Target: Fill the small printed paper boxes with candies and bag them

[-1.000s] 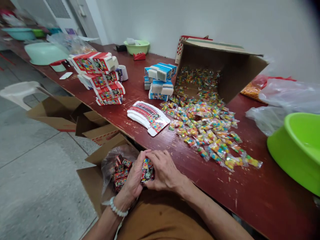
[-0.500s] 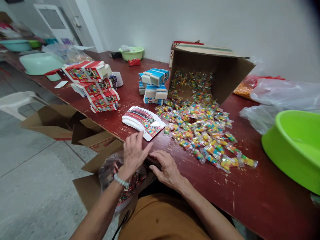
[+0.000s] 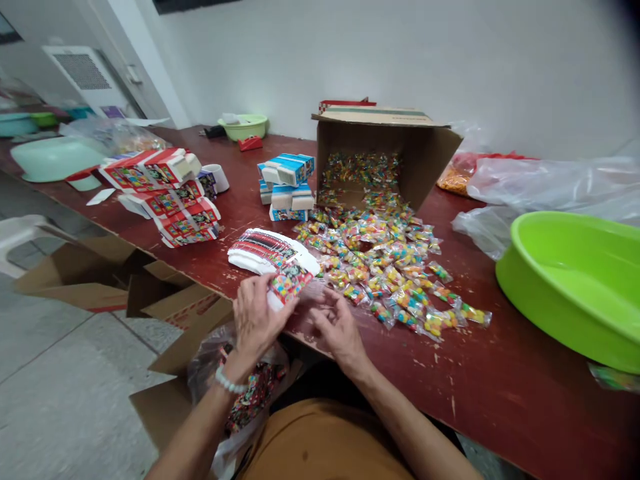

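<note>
My left hand [image 3: 256, 317] pinches a flat, unfolded printed carton [image 3: 286, 283] at the near end of a fanned stack of flat cartons [image 3: 263, 250] on the red-brown table [image 3: 500, 393]. My right hand [image 3: 337, 327] hovers just right of it with fingers loosely curled and nothing visible in them. A heap of small clear candy packets [image 3: 385, 263] spills from a tipped cardboard box [image 3: 425, 147] beyond my hands. Below the table edge, a bag-lined cardboard box with filled small cartons [image 3: 250, 393] sits by my left wrist.
Bundles of red flat cartons [image 3: 170, 193] and blue ones [image 3: 287, 183] stand at the left and middle. A bright green basin [image 3: 575, 280] sits at the right, with plastic bags [image 3: 540, 187] behind it. Empty cardboard boxes [image 3: 100, 273] lie on the floor at left.
A second ago both hands held a small filled carton over the floor box. It is gone from my hands; my left hand reached to the flat stack and took a flat carton.
</note>
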Tool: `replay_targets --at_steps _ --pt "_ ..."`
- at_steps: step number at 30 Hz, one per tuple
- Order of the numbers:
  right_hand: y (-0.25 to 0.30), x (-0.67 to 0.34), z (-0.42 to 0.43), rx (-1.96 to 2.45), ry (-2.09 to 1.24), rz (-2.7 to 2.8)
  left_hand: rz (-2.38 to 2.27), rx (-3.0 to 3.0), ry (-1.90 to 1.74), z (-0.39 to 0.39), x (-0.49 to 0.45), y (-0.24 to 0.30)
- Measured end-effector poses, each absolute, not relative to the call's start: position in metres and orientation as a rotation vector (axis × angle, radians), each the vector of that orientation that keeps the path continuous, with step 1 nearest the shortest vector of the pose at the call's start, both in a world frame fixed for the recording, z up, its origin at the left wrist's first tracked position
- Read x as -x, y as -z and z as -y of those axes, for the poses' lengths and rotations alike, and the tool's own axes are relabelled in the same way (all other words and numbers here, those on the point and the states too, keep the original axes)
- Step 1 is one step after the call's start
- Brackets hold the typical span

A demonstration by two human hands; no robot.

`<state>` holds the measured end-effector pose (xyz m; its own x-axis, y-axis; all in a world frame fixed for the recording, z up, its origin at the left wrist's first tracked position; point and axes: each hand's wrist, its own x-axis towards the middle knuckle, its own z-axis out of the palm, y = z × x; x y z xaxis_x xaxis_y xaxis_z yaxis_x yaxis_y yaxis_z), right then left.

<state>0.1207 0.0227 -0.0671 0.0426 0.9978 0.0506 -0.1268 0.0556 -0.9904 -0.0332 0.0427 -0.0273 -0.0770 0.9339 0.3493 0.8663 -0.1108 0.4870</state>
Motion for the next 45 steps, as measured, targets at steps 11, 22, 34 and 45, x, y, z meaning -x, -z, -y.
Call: replay_targets --at_steps 11,22,34,45 --pt "0.027 -0.145 -0.002 0.891 -1.556 1.227 -0.811 -0.887 -0.594 0.019 0.028 0.011" --pt "0.018 -0.152 0.012 0.77 -1.449 1.346 -0.662 -0.812 -0.682 0.031 0.017 0.016" --pt "-0.006 -0.158 0.025 0.972 -0.512 1.784 -0.662 -0.978 -0.759 0.024 0.011 0.004" --pt "-0.003 -0.154 0.033 1.059 -0.485 2.03 -0.776 -1.123 -0.612 0.02 0.021 -0.006"
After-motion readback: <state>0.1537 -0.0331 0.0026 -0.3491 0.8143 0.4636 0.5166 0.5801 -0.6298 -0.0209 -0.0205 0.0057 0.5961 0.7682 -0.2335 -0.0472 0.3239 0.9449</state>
